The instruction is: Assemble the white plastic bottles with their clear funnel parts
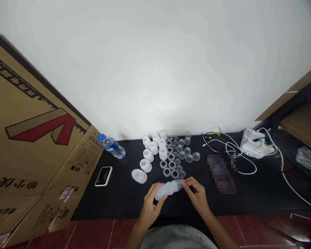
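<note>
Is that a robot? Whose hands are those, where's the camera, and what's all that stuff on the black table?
There's no robot here, just a person's two bare hands. The person wears the camera on their head, so this one picture looks forward and down, almost as if through their eyes.

The left hand holds a pale bottle tilted on its side. The right hand pinches the end of its clear top part.

Beyond the hands, on the black table, are white bottles, see-through rings, small clear pieces and clear domes. Toward the left are a water bottle with a blue cap and a small white gadget. Toward the right, one patch is too blurred to tell.
</note>
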A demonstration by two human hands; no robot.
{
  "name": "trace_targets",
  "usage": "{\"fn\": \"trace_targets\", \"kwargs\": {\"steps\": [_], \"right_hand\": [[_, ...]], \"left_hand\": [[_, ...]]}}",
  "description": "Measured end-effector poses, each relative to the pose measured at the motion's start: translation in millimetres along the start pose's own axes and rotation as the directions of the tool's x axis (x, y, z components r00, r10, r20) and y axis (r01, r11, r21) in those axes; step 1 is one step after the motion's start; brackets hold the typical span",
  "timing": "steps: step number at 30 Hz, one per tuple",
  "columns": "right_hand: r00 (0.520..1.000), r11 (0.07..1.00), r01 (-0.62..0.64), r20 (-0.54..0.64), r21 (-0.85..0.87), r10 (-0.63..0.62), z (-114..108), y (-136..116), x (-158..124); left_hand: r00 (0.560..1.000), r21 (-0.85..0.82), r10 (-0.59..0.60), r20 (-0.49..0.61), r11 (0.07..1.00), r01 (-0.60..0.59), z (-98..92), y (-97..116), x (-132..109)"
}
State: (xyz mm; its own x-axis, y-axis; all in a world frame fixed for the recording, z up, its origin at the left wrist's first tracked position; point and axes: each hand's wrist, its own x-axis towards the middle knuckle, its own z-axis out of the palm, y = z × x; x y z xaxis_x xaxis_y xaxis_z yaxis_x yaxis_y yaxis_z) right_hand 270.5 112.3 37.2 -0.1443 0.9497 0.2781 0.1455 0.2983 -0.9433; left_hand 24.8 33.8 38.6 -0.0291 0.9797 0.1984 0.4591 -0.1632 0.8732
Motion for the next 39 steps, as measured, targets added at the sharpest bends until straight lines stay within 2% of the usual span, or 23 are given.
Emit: {"fn": "trace_targets", "kwargs": {"steps": [5, 12, 19, 22, 26, 29, 32, 33, 35, 37, 39], "right_hand": [[0.999, 0.998, 0.048, -0.004, -0.027, -0.048, 1, -4, 0], [0.986, 0.985, 0.141, -0.072, -0.100, -0.149, 5, -12, -6], [0.955, 0.944, 0.268, -0.073, -0.191, -0.286, 10, -4, -20], [0.934, 0.903, 0.349, 0.020, -0.250, -0.356, 9, -2, -26], [0.880, 0.835, 0.467, 0.238, -0.291, -0.410, 6, -5, -26], [0.831, 0.818, 0.506, 0.410, -0.273, -0.377, 7, -10, -23], [0.819, 0.846, 0.481, 0.461, -0.227, -0.342, 8, -11, -23], [0.833, 0.862, 0.458, 0.442, -0.214, -0.333, 7, -11, -24], [0.894, 0.898, 0.385, 0.329, -0.214, -0.305, 7, -11, -25], [0.961, 0.929, 0.270, 0.127, -0.253, -0.245, 5, -11, -22], [0.982, 0.946, 0.145, -0.077, -0.291, -0.174, 4, -11, -17]], "left_hand": [[1.000, -0.008, -0.001, 0.003, 1.000, 0.001, -0.5, 1, 0], [1.000, 0.025, 0.015, -0.026, 1.000, -0.014, 1.0, 0, -1], [0.999, 0.089, 0.028, 0.017, 0.996, -0.029, 4.5, 1, -2], [0.997, 0.147, 0.080, 0.021, 0.986, -0.082, 6.2, 2, -3], [0.995, 0.255, 0.097, -0.010, 0.963, -0.091, 5.4, 4, -5], [0.995, 0.277, 0.094, -0.036, 0.958, -0.081, 5.7, 5, -8], [0.994, 0.257, 0.093, -0.064, 0.964, -0.073, 9.3, 5, -9], [0.992, 0.252, 0.081, -0.096, 0.966, -0.055, 11.0, 4, -10], [0.981, 0.244, 0.055, -0.188, 0.970, -0.007, 14.5, 3, -9], [0.958, 0.239, 0.036, -0.283, 0.970, 0.034, 17.1, 0, -7], [0.937, 0.244, 0.020, -0.348, 0.967, 0.070, 18.2, -2, -2]]}}
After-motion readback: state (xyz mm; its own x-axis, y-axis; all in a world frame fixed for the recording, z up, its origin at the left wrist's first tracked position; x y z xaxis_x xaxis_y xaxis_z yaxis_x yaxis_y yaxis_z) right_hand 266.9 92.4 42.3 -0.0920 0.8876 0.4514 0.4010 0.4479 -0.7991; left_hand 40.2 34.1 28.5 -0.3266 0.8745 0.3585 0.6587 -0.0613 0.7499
